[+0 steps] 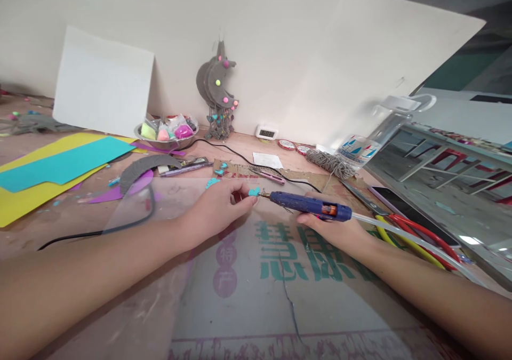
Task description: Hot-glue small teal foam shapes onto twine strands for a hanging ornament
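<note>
Between the thumb and fingers of my left hand (224, 208) is a small turquoise paper heart (254, 192). My right hand (332, 229) is closed around a blue hot glue gun (308, 204), whose metal nozzle points left and meets the heart or comes very close to it. A long translucent glue stick (384, 224) runs out of the gun's back end. Beyond my left hand, more turquoise paper hearts (220, 169) lie on the cardboard. Both hands are above a clear plastic sheet (240, 317) over printed cardboard.
Turquoise card (68, 162) and yellow card (24, 200) lie at left. Behind them is a metal bowl (168, 140) of clay packets. A grey moon ornament (216, 82) hangs on the wall. Grey yarn (332, 164), scissors (420, 237), a phone (412, 213) and a plastic jug (368, 136) are at right.
</note>
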Action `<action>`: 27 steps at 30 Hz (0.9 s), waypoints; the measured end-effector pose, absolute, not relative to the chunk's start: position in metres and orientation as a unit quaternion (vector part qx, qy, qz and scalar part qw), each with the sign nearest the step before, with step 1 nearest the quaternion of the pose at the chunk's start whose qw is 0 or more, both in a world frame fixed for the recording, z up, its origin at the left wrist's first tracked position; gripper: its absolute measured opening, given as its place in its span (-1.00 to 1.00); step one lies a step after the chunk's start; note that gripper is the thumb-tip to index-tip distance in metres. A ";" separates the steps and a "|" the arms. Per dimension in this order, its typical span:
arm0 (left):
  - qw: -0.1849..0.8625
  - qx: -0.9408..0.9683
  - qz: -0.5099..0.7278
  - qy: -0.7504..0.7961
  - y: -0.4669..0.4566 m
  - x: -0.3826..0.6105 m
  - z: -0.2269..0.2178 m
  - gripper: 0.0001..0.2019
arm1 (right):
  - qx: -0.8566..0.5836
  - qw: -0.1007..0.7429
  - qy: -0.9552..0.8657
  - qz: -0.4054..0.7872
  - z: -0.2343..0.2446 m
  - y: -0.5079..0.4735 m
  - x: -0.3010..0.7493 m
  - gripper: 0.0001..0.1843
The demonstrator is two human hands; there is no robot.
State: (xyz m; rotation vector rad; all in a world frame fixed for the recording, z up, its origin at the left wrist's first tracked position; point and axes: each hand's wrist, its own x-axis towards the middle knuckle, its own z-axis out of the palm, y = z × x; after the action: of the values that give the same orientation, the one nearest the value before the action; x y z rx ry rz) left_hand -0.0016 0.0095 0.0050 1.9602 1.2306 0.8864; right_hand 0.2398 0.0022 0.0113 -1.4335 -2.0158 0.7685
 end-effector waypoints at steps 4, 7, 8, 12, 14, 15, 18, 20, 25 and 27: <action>0.335 0.746 0.338 0.467 0.009 -0.002 0.006 -0.80 | -0.533 0.270 -0.750 0.284 0.012 0.002 0.239 -0.66; 0.335 0.747 0.337 0.465 0.009 -0.002 0.006 -0.80 | -0.536 0.271 -0.747 0.286 0.013 0.002 0.239 -0.65; 0.333 0.747 0.337 0.466 0.009 -0.002 0.006 -0.80 | -0.536 0.271 -0.746 0.286 0.014 0.002 0.239 -0.65; 0.316 0.752 0.345 0.464 0.010 -0.001 0.004 -0.80 | -0.539 0.270 -0.747 0.282 0.014 0.002 0.239 -0.65; 0.318 0.752 0.346 0.463 0.010 -0.001 0.004 -0.81 | -0.541 0.268 -0.748 0.276 0.013 0.002 0.240 -0.66; 0.323 0.750 0.344 0.463 0.010 -0.001 0.005 -0.81 | -0.542 0.266 -0.749 0.274 0.013 0.002 0.240 -0.67; 0.335 0.744 0.338 0.470 0.008 -0.001 0.006 -0.80 | -0.546 0.267 -0.747 0.270 0.011 0.003 0.240 -0.67; 0.335 0.743 0.337 0.471 0.008 -0.001 0.006 -0.80 | -0.544 0.268 -0.748 0.270 0.011 0.003 0.240 -0.66; 0.329 0.747 0.336 0.470 0.008 -0.001 0.007 -0.79 | -0.543 0.267 -0.750 0.268 0.012 0.003 0.240 -0.68; 0.329 0.748 0.335 0.470 0.008 -0.001 0.006 -0.80 | -0.548 0.266 -0.749 0.263 0.011 0.003 0.240 -0.68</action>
State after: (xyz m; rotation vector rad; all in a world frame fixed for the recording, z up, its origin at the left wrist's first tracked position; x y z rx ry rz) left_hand -0.0013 0.0082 0.0063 1.9572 1.2300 0.8760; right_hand 0.2402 0.0029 0.0111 -1.4795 -2.0221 0.7094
